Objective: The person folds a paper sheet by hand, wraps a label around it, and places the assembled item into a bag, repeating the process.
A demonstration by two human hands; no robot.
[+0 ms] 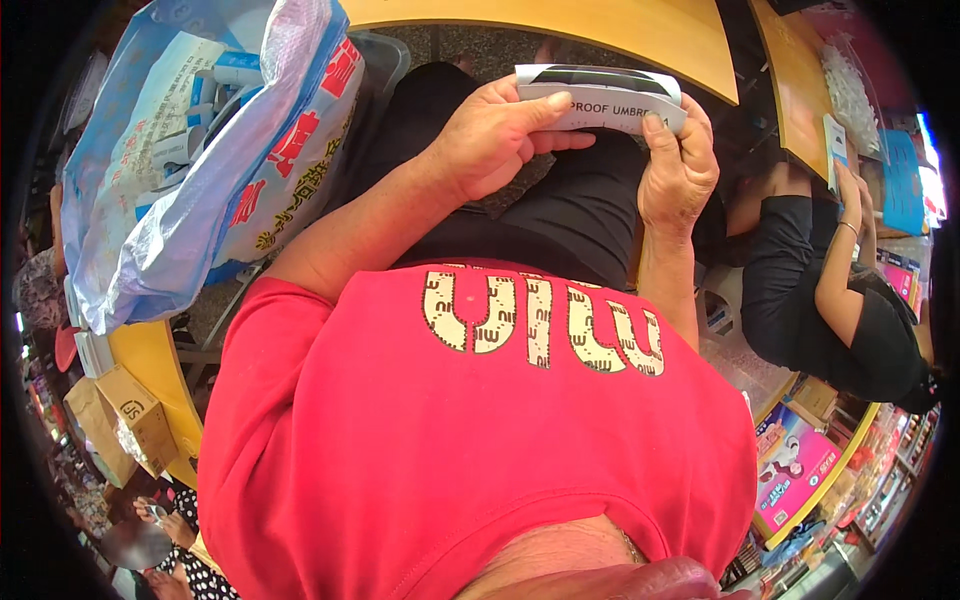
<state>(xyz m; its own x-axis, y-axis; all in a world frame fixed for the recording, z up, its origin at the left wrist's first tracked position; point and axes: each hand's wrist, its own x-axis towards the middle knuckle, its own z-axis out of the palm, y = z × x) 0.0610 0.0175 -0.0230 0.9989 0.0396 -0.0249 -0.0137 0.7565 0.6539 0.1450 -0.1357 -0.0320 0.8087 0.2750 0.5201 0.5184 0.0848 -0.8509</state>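
Over my lap I hold a white cardboard sleeve (604, 118), long and narrow, with dark print on its front. Its upper edge gapes a little, and the inside looks dark. My left hand (500, 138) grips the left end, thumb on the front face and fingers behind or below. At the other end my right hand (680, 168) pinches it, with the thumb pressed on the printed front. Both hands are closed on the sleeve, which is bowed slightly between them. Whether anything lies inside cannot be seen.
A large woven plastic bag (310, 120) at my left holds several small blue-and-white boxes (235, 70). A yellow table (640, 30) lies ahead. On the right sits a person in black (800, 290). Cardboard boxes (135, 410) stand at lower left, a pink box (795, 465) at lower right.
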